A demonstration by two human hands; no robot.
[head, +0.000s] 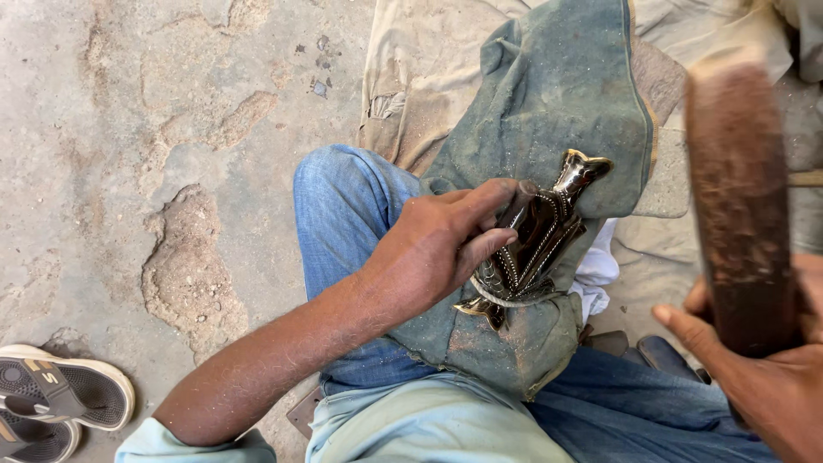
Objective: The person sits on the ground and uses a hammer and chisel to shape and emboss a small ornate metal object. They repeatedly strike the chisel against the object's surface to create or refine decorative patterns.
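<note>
Rough concrete floor (129, 129), cracked and pitted, fills the 9 o'clock half of the head view, with a pair of grey sandals (60, 399) lying on it at 8 o'clock. A person sits over it in blue jeans (343, 214), with a dusty grey-green cloth (549, 94) draped across the lap and knee, and a pale beige sheet (420, 69) spread on the ground beyond, toward 12 o'clock. On the cloth, near the middle of the view, lies a dark, glossy fish-shaped metal piece (536, 236) with light dotted lines along its body. Its long axis runs on a diagonal: the flared, brass-edged end points up toward 1 o'clock, and the forked end points down toward 7 o'clock. The left hand (433, 249) comes in from 7 o'clock and rests on the piece's 9 o'clock side, thumb and fingers laid along the body and pressing it against the cloth; how firmly they close round it cannot be told. At 3 to 4 o'clock, well apart from the piece, the right hand (763, 377) is wrapped around a thick, brown, dust-caked bar-shaped tool (737, 197), blurred and close to the camera, standing nearly upright with its top toward 12 o'clock.
</note>
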